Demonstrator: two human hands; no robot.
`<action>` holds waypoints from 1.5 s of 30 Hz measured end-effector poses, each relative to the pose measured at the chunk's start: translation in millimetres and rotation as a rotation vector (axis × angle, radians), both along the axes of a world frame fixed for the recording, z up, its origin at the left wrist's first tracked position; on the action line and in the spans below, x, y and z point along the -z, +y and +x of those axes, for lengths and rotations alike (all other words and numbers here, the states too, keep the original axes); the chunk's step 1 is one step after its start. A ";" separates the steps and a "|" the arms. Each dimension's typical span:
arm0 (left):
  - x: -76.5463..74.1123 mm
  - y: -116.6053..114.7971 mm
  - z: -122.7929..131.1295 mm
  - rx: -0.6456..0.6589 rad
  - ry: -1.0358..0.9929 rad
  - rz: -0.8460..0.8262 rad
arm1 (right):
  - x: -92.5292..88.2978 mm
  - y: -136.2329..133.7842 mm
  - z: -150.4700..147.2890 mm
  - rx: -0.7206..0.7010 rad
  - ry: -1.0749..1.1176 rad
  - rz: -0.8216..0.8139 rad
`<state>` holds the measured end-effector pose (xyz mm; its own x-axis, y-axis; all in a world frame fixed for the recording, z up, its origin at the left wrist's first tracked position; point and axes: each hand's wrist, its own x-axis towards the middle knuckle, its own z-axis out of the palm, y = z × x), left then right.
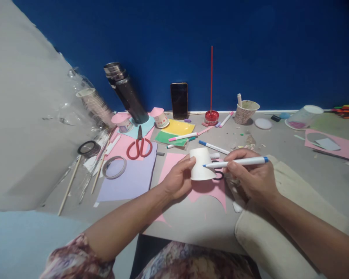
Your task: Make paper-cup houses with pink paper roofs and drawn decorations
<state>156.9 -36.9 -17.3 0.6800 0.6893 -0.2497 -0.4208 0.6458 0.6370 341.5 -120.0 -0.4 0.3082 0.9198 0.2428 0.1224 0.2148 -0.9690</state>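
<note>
My left hand [180,176] grips a plain white paper cup [200,170], turned upside down, with the thumb on its left side. A white felt-tip pen [244,161] with blue ends is in my right hand [254,176], and its blue tip is at the cup's side wall. I cannot tell whether the tip touches. Behind the cup, dark scissor handles [220,175] show in part. Cut pink paper [211,193] lies under both, and a blue-capped felt-tip pen [213,147] rests just beyond the cup.
Red-handled scissors [139,149] and a tape roll [114,167] lie on purple paper [128,190] at the left. Farther back stand a dark flask [128,95], two decorated cups [161,119], a phone [179,100] and a red stick [211,77]. Beige cloth [293,193] lies beneath my right arm.
</note>
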 end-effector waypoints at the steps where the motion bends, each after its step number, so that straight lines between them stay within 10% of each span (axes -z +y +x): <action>1: -0.2 0.1 0.1 0.000 0.004 0.004 | -0.7 -0.2 0.0 -0.006 -0.010 -0.004; 45: 2.8 0.2 -1.0 0.006 0.011 0.041 | 5.3 -1.3 2.9 -0.053 0.060 0.025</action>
<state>155.8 -36.6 -20.1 0.6811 0.6953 -0.2293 -0.4098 0.6216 0.6676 344.4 -121.3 -5.7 0.2736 0.9293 0.2482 0.0524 0.2432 -0.9686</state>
